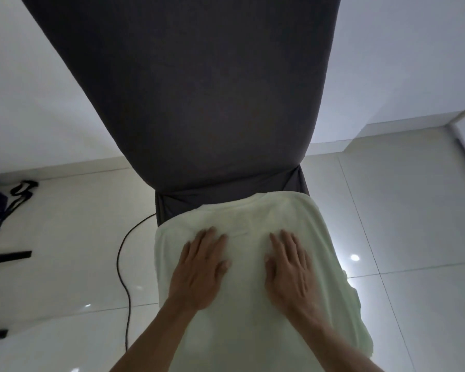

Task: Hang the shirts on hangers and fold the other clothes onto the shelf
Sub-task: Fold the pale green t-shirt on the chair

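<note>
Looking down from the head camera onto a pale cream garment (255, 267), spread over the seat of a dark grey chair (188, 89) and covering it almost entirely, its far edge lying just short of the chair's tall backrest; draping over the seat's right side in loose folds, hanging toward the glossy tiled floor (403, 237); pressing flat on the cloth with the left hand (202, 267), fingers straight and slightly spread, gripping nothing; doing likewise with the right hand (290, 269), palm down, fingers extended, resting on the fabric and holding none of it; lying side by side, the two hands, near each other yet apart, both around the middle of the garment; appearing, as a judgement, to be smoothing the cloth flat ahead of a fold or of lifting it for a hanger; not possible to tell from this view whether shirt or other clothing, though a faint seam-like line near the far edge hints at a collar; likely handling as light, soft and limp, creasing readily and sliding off the smooth seat cover if tugged sideways; best taking hold, probably, by pinching the two far corners or the shoulder line, so the cloth hangs evenly rather than bunching; trailing across the floor to the left of the chair, a black cable (122, 264); lying further left, some dark straps (19, 191) and dark bars, partly cut off by the frame edge.
</note>
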A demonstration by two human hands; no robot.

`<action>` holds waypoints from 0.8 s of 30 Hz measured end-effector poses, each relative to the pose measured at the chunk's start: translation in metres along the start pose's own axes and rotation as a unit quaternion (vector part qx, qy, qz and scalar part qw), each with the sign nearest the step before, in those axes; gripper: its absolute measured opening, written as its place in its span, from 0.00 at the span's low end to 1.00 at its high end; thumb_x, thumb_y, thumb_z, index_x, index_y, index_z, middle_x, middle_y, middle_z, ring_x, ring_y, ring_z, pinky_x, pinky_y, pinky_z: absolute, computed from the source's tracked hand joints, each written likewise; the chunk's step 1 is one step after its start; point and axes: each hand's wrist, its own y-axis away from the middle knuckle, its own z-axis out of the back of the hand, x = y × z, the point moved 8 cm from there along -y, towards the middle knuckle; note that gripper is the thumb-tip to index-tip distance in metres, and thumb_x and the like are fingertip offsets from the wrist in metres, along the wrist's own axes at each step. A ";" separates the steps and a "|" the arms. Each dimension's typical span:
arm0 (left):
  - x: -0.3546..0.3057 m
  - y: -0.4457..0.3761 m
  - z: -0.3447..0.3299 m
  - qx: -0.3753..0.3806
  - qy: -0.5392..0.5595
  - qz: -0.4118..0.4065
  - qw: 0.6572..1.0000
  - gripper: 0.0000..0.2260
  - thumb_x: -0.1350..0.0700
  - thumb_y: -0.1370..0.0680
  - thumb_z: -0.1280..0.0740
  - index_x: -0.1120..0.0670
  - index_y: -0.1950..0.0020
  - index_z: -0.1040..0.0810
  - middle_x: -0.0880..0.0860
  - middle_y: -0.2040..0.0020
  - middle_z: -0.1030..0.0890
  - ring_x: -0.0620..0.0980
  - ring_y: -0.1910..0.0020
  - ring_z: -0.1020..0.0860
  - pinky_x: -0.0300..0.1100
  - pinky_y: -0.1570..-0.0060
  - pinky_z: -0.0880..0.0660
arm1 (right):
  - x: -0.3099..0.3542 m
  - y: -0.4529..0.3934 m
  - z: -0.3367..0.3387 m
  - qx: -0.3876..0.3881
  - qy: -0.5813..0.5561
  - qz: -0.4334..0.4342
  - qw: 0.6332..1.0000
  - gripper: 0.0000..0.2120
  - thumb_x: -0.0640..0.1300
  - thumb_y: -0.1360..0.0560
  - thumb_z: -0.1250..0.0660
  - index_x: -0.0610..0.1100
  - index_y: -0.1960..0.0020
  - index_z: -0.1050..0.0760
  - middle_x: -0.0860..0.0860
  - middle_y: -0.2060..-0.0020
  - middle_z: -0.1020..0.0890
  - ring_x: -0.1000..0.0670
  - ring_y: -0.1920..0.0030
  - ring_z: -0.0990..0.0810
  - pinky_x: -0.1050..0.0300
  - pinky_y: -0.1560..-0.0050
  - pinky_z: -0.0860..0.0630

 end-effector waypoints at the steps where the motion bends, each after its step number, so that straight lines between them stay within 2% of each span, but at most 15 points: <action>1: 0.005 0.001 -0.008 0.026 -0.013 -0.006 1.000 0.27 0.38 0.19 0.53 0.39 0.20 0.54 0.49 0.18 0.53 0.53 0.19 0.52 0.55 0.24 0.46 | -0.002 0.006 -0.006 0.023 0.032 -0.008 0.999 0.27 0.55 0.19 0.49 0.51 0.22 0.35 0.47 0.22 0.36 0.43 0.22 0.39 0.38 0.26 0.36; 3: 0.018 0.000 -0.016 0.045 -0.032 -0.004 0.998 0.29 0.34 0.19 0.57 0.36 0.22 0.66 0.44 0.20 0.66 0.50 0.21 0.65 0.56 0.23 0.57 | -0.015 0.010 -0.012 0.047 0.072 -0.042 0.995 0.28 0.60 0.18 0.54 0.57 0.19 0.45 0.51 0.19 0.46 0.46 0.19 0.49 0.40 0.22 0.46; 6: 0.028 -0.006 -0.013 0.065 -0.050 0.007 0.997 0.32 0.32 0.20 0.56 0.38 0.22 0.69 0.41 0.22 0.72 0.49 0.23 0.71 0.60 0.24 0.62 | -0.033 0.010 -0.005 0.051 0.111 -0.098 0.988 0.30 0.65 0.19 0.59 0.60 0.19 0.55 0.54 0.18 0.53 0.47 0.19 0.57 0.42 0.22 0.55; 9: 0.031 -0.010 -0.014 0.110 -0.056 0.009 0.992 0.34 0.30 0.22 0.58 0.38 0.25 0.74 0.41 0.25 0.77 0.50 0.25 0.76 0.62 0.26 0.66 | -0.055 0.016 0.006 0.066 0.119 -0.189 0.972 0.29 0.66 0.19 0.61 0.62 0.20 0.62 0.55 0.19 0.59 0.46 0.19 0.63 0.41 0.22 0.57; 13: 0.029 -0.014 -0.012 0.152 -0.050 -0.031 0.987 0.35 0.29 0.22 0.59 0.39 0.26 0.77 0.43 0.27 0.80 0.53 0.27 0.79 0.65 0.28 0.69 | -0.059 0.041 0.013 0.047 0.119 -0.286 0.950 0.29 0.64 0.19 0.62 0.61 0.20 0.62 0.53 0.19 0.59 0.46 0.19 0.61 0.39 0.22 0.54; 16: 0.042 -0.011 -0.013 0.166 -0.071 -0.107 0.978 0.35 0.29 0.22 0.58 0.39 0.25 0.74 0.46 0.24 0.76 0.54 0.26 0.77 0.66 0.28 0.68 | -0.032 0.078 -0.007 0.038 0.093 -0.334 0.937 0.28 0.64 0.18 0.62 0.61 0.20 0.65 0.55 0.19 0.63 0.49 0.20 0.66 0.41 0.21 0.58; 19: 0.053 -0.003 -0.008 0.129 -0.108 -0.210 0.963 0.34 0.30 0.21 0.57 0.42 0.20 0.64 0.49 0.19 0.64 0.57 0.21 0.65 0.69 0.27 0.59 | 0.007 0.121 -0.033 0.008 0.041 -0.378 0.925 0.28 0.63 0.18 0.60 0.61 0.20 0.64 0.56 0.20 0.64 0.50 0.21 0.68 0.41 0.21 0.55; 24: 0.060 0.034 -0.009 0.160 -0.158 -0.350 0.909 0.29 0.34 0.19 0.62 0.41 0.20 0.63 0.48 0.19 0.62 0.55 0.20 0.62 0.64 0.24 0.53 | 0.074 0.177 -0.076 -0.024 -0.032 -0.433 0.901 0.28 0.62 0.17 0.58 0.63 0.21 0.67 0.57 0.20 0.66 0.49 0.20 0.67 0.41 0.21 0.50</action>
